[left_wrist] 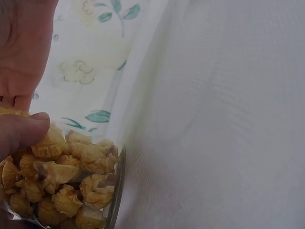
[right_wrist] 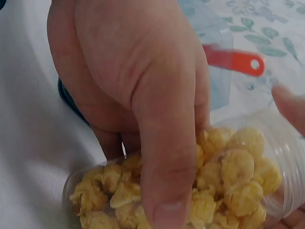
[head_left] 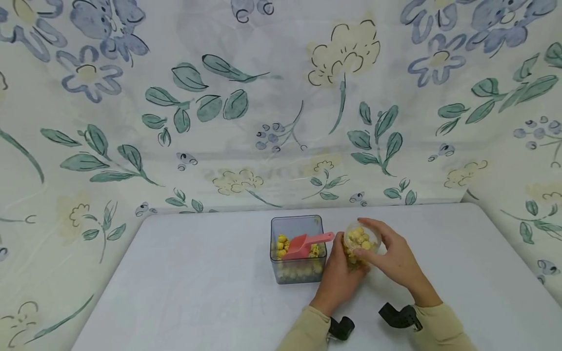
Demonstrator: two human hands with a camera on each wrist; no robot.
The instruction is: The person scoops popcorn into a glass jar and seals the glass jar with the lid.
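A clear plastic jar (head_left: 362, 237) full of yellow popcorn is tilted, its round top end turned up toward the head view. My left hand (head_left: 340, 280) grips the jar's body; the right wrist view shows its thumb (right_wrist: 167, 186) lying across the side. My right hand (head_left: 397, 256) holds the top end between thumb and fingers. Ridged threads ring the jar's neck (right_wrist: 286, 167) in the right wrist view, beside a right fingertip (right_wrist: 288, 107). In the left wrist view, popcorn (left_wrist: 66, 176) shows through the wall near the jar's base. Whether a clear lid covers the top, I cannot tell.
Left of my hands stands a bluish see-through square container (head_left: 296, 278) with popcorn in it. A pink scoop (head_left: 303, 246) lies on that popcorn, its handle reaching over the right rim toward my left hand. White cloth covers the table (head_left: 197, 292); a flowered sheet (head_left: 281, 107) hangs behind.
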